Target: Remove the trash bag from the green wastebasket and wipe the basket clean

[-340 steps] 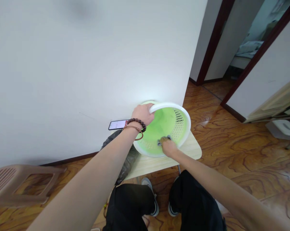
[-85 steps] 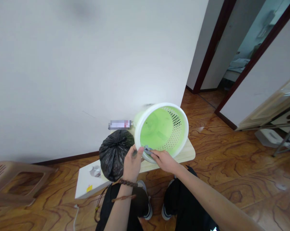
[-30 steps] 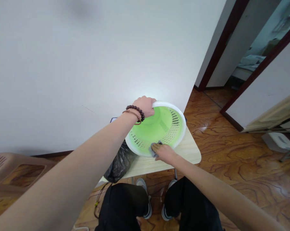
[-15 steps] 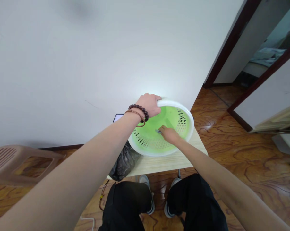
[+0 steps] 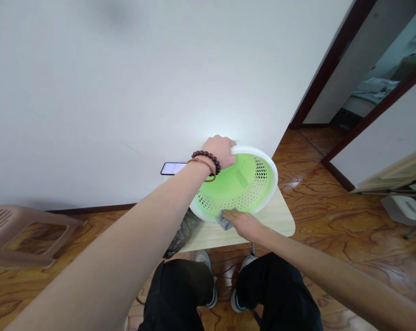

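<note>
A round green plastic basket (image 5: 240, 177) with a white rim and perforated sides is tilted on the small table, its inside facing me. My left hand (image 5: 220, 151) grips the far left part of the rim, fingers closed over it. A beaded bracelet and a brown cord circle that wrist. Down at the near rim, my right hand (image 5: 241, 222) is closed on a grey cloth (image 5: 225, 222), which lies against the rim. The fingertips of the right hand press on the cloth.
A phone (image 5: 172, 168) lies by the wall, left of the basket. Beside it on the light wooden table (image 5: 279, 220) is a black plastic bag (image 5: 183, 234). A beige stool (image 5: 28, 234) stands at left. My legs are close below the table edge. A doorway opens at right.
My right hand has moved with the cloth from inside the basket toward me onto the near rim. My left hand keeps its hold on the rim. More of the phone shows.
</note>
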Demonstrator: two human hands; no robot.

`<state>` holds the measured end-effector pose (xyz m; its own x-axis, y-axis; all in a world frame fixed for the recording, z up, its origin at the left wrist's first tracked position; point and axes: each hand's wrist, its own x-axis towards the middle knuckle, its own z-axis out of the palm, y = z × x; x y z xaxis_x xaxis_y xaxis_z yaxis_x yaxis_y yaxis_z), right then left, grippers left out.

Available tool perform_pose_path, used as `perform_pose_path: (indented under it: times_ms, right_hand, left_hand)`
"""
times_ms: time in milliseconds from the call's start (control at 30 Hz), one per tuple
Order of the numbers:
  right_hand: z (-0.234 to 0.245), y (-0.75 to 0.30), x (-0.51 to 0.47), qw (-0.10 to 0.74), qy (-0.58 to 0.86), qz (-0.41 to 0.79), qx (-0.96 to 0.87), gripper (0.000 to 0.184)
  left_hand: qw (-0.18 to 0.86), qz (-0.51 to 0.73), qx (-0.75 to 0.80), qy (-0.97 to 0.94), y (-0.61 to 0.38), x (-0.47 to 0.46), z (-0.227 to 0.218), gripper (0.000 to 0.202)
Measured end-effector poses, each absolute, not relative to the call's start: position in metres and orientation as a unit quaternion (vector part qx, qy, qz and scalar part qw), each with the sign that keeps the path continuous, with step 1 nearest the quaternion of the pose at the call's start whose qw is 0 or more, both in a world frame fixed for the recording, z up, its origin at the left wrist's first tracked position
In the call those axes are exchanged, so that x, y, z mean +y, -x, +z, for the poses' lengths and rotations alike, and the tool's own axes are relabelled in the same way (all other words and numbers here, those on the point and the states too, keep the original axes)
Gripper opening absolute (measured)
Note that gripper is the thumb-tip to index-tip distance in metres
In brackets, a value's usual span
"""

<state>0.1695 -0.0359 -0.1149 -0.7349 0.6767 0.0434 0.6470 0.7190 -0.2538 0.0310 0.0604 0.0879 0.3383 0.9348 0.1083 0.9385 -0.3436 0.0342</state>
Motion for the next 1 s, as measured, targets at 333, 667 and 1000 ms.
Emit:
perform_pose_path:
  times_ms: [333, 667, 1000]
  right_hand:
    - [-0.115, -0.178, 0.049, 0.035, 0.458, 0.016, -0.888, 0.034]
    - [-0.115, -0.16, -0.034, 0.086, 0.408, 0.147, -0.897, 0.053]
    - [-0.12, -0.172, 0.04, -0.004, 0.491, -0.007, -0.871, 0.032]
  left_hand:
    - [0.035, -0.058, -0.574, 0.816, -0.029, 0.066, 0.081, 0.039]
    - [-0.001, -0.052, -0.581, 0.812, -0.03, 0.064, 0.082, 0.039]
    - [0.011, -0.05, -0.591, 0.805, -0.029, 0.065, 0.08, 0.042]
